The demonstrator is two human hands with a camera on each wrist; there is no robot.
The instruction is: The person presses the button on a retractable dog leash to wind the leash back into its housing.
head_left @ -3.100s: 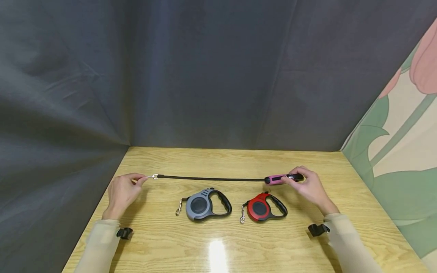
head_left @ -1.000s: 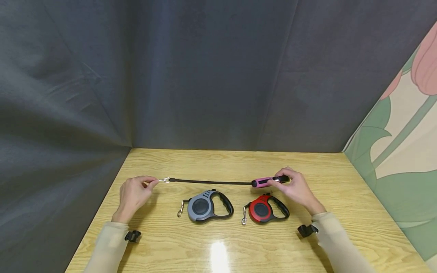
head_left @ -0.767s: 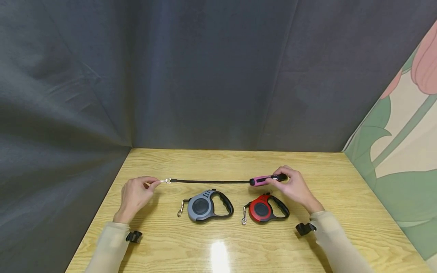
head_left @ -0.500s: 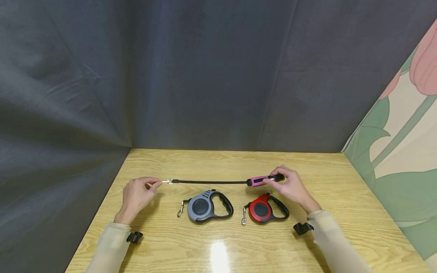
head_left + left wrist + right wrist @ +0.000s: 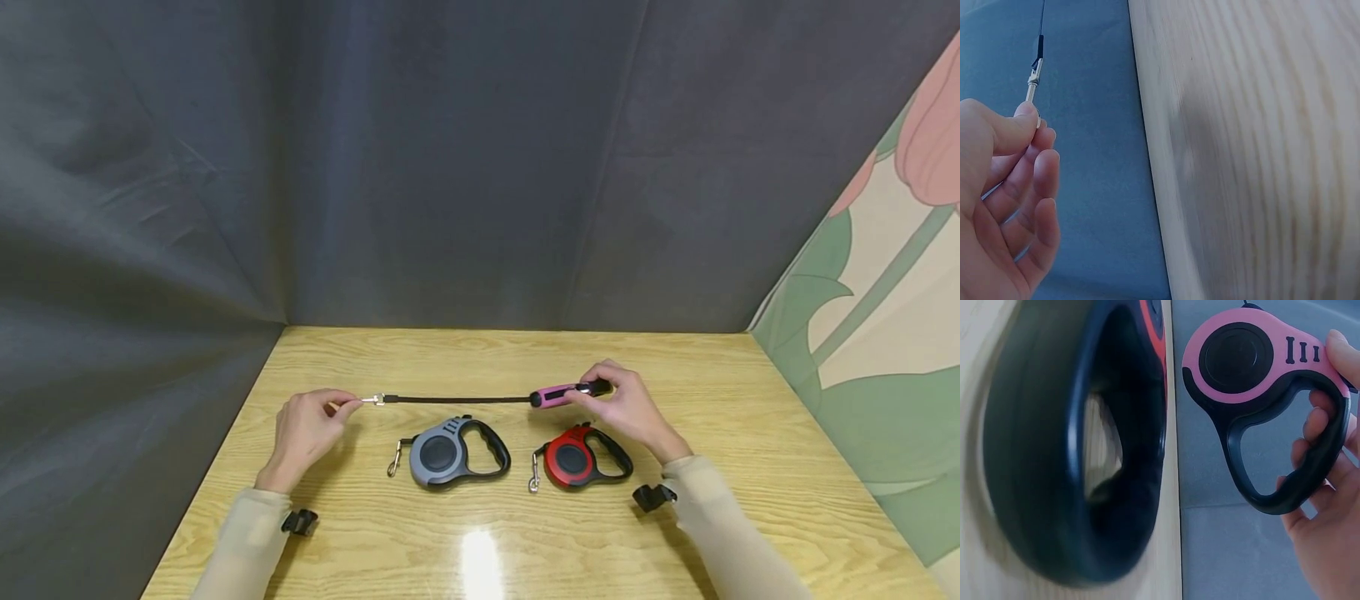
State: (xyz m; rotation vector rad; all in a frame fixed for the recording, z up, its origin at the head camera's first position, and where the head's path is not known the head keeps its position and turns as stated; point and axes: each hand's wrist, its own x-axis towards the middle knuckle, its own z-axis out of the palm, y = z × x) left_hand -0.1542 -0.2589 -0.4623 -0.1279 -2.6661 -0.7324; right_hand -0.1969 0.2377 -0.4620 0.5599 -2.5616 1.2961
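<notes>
Between thumb and fingertips, my left hand (image 5: 307,429) pinches the metal clip (image 5: 1032,87) of a retractable dog leash. My right hand (image 5: 628,410) grips the black handle of that pink-and-black leash (image 5: 1279,334), its fingers curled through the loop and the thumb near the top. A black strap (image 5: 461,400) runs straight between the hands, above the table. Below it lie a grey retractable leash (image 5: 438,454) and a smaller red one (image 5: 567,460), each with a short strap end and a metal clip. The red leash's handle (image 5: 1054,437) looms close in the right wrist view.
The wood-grain table (image 5: 360,550) carries both lying leashes, with a bright light reflection at its front. A dark cloth (image 5: 450,167) stands behind and at the left. Flower-patterned fabric (image 5: 885,333) borders the right side.
My hands have come closer together: the right one moved left with the pink leash, the left one moved right with the clip. The strap between them is shorter. Both lying leashes stay put.
</notes>
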